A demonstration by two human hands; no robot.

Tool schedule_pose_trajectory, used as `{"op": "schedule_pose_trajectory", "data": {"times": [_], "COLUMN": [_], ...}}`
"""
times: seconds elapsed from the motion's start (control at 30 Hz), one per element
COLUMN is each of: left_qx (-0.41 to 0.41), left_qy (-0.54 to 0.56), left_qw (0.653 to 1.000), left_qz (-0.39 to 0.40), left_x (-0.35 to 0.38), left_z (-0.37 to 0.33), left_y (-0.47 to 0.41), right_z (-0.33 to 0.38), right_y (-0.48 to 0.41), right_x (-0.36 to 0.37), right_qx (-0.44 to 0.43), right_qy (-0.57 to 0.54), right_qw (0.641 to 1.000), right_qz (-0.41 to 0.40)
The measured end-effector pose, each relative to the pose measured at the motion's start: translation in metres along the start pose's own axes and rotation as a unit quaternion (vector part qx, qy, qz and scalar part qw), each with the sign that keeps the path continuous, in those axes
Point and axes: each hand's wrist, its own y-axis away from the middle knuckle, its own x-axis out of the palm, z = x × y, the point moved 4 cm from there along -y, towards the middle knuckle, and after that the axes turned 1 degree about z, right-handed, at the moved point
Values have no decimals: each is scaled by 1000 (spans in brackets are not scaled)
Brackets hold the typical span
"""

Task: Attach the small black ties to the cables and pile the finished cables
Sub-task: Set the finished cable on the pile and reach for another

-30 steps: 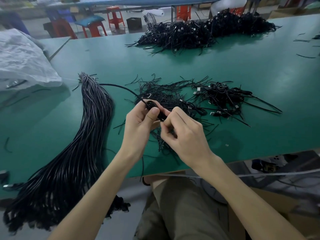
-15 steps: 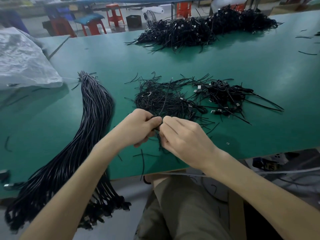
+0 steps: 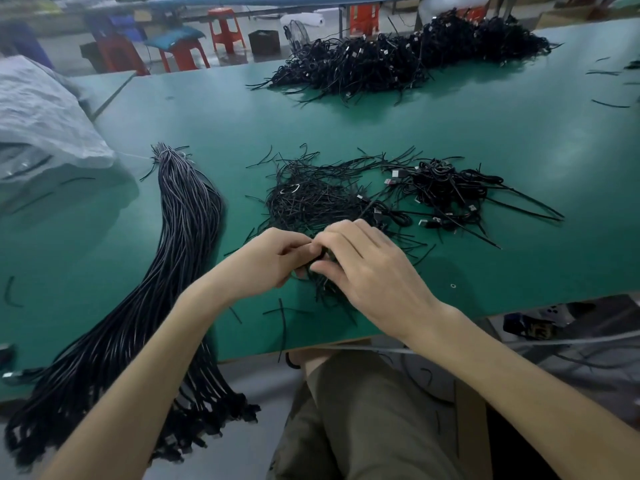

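1. The fingers [image 3: 339,239] of the left hand [image 3: 270,259] and right hand [image 3: 370,271] are curled narrow, pinching a small black cable [image 3: 323,255] between them, near the tabletop [image 3: 519,140] edge.
2. It seems light, soft and springy; best to hold it at the coil.
3. Loose ties [image 3: 308,199] lie just beyond; the finished pile [image 3: 446,192] is at the right.

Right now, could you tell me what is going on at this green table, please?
A person's left hand and right hand grip a small coiled cable between them, apparently fastening a tie round it. Loose black ties lie beyond the hands, a small pile of finished cables to the right, and a long bundle of cables hangs over the near edge of the table on the left.
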Motion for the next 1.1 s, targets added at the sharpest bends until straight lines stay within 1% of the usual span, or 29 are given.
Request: {"op": "schedule_pose_trajectory", "data": {"times": [0.07,0.1,0.17,0.23,0.3,0.33,0.4,0.43,0.47,0.53,0.57,0.6,0.63,0.67,0.73,0.8,0.9,1.0,1.1], "left_qx": [8,10,12,13,3,-4,-28,-49,-78,-166,-219,-263,-293,-310,-321,-323,-335,-335,-335], "left_qy": [-55,-68,-55,23,106,135,164,152,117,-20,-111,-195,-256,-293,-327,-336,-332,-350,-363], "left_qw": [998,998,998,998,991,986,977,975,975,965,946,919,894,877,862,858,850,840,836], "left_qz": [14,15,-12,-59,-88,-100,-132,-151,-171,-203,-213,-219,-222,-221,-216,-217,-237,-244,-238], "left_x": [0,-1,-4,-8,-12,-14,-19,-23,-28,-37,-42,-45,-47,-46,-44,-43,-44,-46,-50], "left_z": [-2,-2,-2,-2,0,3,14,22,31,53,64,72,78,81,85,86,88,92,92], "left_y": [-1,-3,-4,-1,3,5,9,10,12,17,22,27,32,36,38,37,37,39,38], "right_z": [-2,-5,-11,-19,-29,-36,-57,-69,-83,-109,-121,-131,-140,-146,-152,-150,-141,-132,-122], "right_y": [-1,-1,-2,-2,-3,-4,-3,-3,-2,1,2,4,5,7,11,14,18,21,21], "right_x": [1,2,6,7,6,6,5,6,8,11,12,14,16,18,24,30,35,34,35], "right_qx": [16,20,28,49,95,132,225,268,303,352,371,388,401,408,406,384,348,335,312], "right_qy": [47,69,80,65,13,-24,-93,-110,-112,-87,-74,-63,-50,-29,25,76,128,131,111], "right_qw": [999,997,995,993,992,988,968,956,945,931,925,919,914,912,910,915,924,930,940], "right_qz": [4,19,56,81,79,72,56,51,50,44,40,37,37,45,76,97,92,77,83]}}
